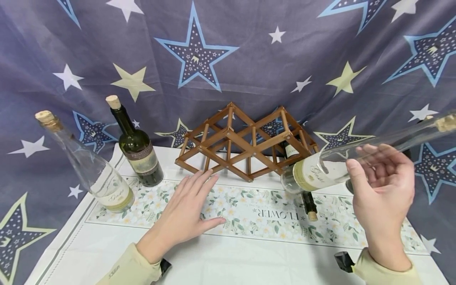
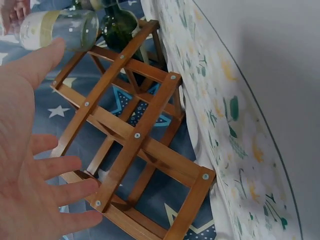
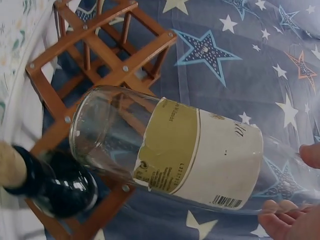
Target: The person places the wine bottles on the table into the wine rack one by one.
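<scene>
A clear glass wine bottle [image 1: 322,172] with a cream and gold label is gripped by my right hand [image 1: 386,186] near its shoulder. It lies nearly level, corked neck to the right and base at the right end of the wooden wine rack [image 1: 228,146]. My left hand [image 1: 187,208] is spread flat, palm down, its fingertips right at the rack's lower left front edge. Inside the rack's right part lies a dark wine bottle, its corked neck [image 1: 309,204] pointing toward me. The right wrist view shows the held bottle's base [image 3: 95,122] overlapping the rack.
At the left stand a corked clear bottle [image 1: 112,190] and a corked dark green bottle [image 1: 142,158]. Another cork [image 1: 428,117] shows behind the held bottle, mostly hidden. A floral runner [image 1: 235,206] crosses the white table [image 1: 249,261]; a star-patterned cloth [image 1: 249,59] hangs behind.
</scene>
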A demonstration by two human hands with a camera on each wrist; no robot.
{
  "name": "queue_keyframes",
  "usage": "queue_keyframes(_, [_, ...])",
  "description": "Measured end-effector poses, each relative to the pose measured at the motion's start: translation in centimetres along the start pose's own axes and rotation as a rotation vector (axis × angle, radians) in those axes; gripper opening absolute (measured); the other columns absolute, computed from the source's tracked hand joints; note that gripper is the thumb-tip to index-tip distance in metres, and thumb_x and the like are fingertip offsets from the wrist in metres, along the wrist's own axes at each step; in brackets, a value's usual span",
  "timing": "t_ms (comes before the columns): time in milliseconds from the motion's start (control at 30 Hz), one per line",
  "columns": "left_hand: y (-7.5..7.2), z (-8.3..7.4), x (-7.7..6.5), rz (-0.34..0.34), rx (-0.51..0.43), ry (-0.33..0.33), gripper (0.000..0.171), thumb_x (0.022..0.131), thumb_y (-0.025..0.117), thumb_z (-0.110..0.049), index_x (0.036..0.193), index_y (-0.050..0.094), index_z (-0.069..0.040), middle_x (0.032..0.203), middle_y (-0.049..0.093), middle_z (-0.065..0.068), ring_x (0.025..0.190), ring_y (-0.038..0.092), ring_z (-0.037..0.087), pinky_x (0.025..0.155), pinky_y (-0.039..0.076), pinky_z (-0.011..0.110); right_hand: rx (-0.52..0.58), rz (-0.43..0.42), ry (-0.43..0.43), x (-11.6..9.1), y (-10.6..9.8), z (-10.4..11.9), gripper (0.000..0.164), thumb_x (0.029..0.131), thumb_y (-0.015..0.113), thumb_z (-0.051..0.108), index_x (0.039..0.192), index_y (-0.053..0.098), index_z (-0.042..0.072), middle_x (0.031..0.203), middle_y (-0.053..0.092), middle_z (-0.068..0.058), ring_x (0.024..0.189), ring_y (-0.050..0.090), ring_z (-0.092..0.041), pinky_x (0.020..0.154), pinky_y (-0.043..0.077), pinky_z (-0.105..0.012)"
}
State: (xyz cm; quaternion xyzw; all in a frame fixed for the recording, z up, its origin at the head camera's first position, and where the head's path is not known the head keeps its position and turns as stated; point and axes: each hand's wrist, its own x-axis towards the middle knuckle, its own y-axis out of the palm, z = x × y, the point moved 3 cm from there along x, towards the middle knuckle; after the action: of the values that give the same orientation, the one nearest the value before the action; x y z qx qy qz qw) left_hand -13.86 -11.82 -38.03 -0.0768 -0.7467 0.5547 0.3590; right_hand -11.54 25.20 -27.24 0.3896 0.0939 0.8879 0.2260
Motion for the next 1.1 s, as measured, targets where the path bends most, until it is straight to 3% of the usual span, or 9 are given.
queue_keyframes(500, [-0.2,-1.0,1.1,-0.027,-0.021,0.017,0.111,0.076,0.063,-0.077,0.161,0.019,-0.02,0.161,0.026,0.006,0.146,0.025,0.032,0.116,0.017,0.055,0.15,0.028,0.132,-2.4,1.7,-2.0,0.054,0.08,0.064,-0.024,0.128,0.045,-0.01,0.119,0.054,-0.028,0.109,0.059,-0.037,0.096,0.049,-0.033])
queue_keyframes(867, [-0.1,-1.6,1.6,-0.029,-0.032,0.039,0.113,0.077,0.059,-0.08,0.162,0.017,-0.018,0.162,0.025,0.005,0.146,0.025,0.03,0.118,0.013,0.051,0.138,0.047,0.199,-3.9,2.6,-3.2,0.048,0.084,0.064,-0.018,0.127,0.045,-0.01,0.119,0.054,-0.029,0.108,0.06,-0.037,0.094,0.05,-0.032])
queue_keyframes(1100, [0.0,-2.1,2.1,-0.035,-0.036,0.053,0.116,0.076,0.065,-0.076,0.162,0.015,-0.016,0.162,0.024,0.006,0.146,0.024,0.03,0.117,0.015,0.052,0.128,0.055,0.25,-4.8,3.2,-3.9,0.047,0.087,0.064,-0.014,0.129,0.044,-0.009,0.12,0.054,-0.028,0.11,0.058,-0.038,0.096,0.049,-0.033])
